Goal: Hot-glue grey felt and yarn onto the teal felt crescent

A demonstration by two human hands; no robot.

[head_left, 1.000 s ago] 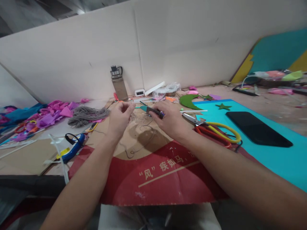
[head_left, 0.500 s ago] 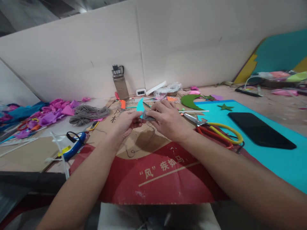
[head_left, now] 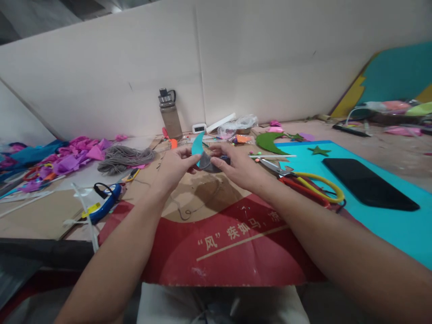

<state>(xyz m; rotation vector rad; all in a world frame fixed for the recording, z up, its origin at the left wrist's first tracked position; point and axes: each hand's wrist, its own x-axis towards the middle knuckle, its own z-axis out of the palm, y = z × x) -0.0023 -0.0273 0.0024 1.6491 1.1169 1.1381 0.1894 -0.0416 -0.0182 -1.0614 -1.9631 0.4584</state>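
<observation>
Between my hands is a turquoise crescent (head_left: 197, 145), its pointed tip upright, with grey yarn (head_left: 206, 163) wrapped round its lower part. My left hand (head_left: 175, 167) pinches the crescent between thumb and fingers near the edge of the wrapping. On the other side, my right hand (head_left: 238, 168) has its thumb and fingers closed on the grey-wrapped part, hiding its far end. A loose grey strand (head_left: 185, 216) curls on the brown and red cardboard (head_left: 216, 265) below. Left of my hands lies a bundle of grey yarn (head_left: 125, 158).
Scissors with red and yellow handles (head_left: 315, 186) lie beside my right forearm. A black phone (head_left: 369, 183) rests on a turquoise sheet (head_left: 381, 234) near a green star (head_left: 319, 150). A green crescent (head_left: 270, 143), a bottle (head_left: 171, 119) and a blue glue gun (head_left: 106, 207) stand around.
My right hand's fingers have shifted from covering the top of the grey wrapping to its right side, baring more of it. My left hand keeps hold of the crescent.
</observation>
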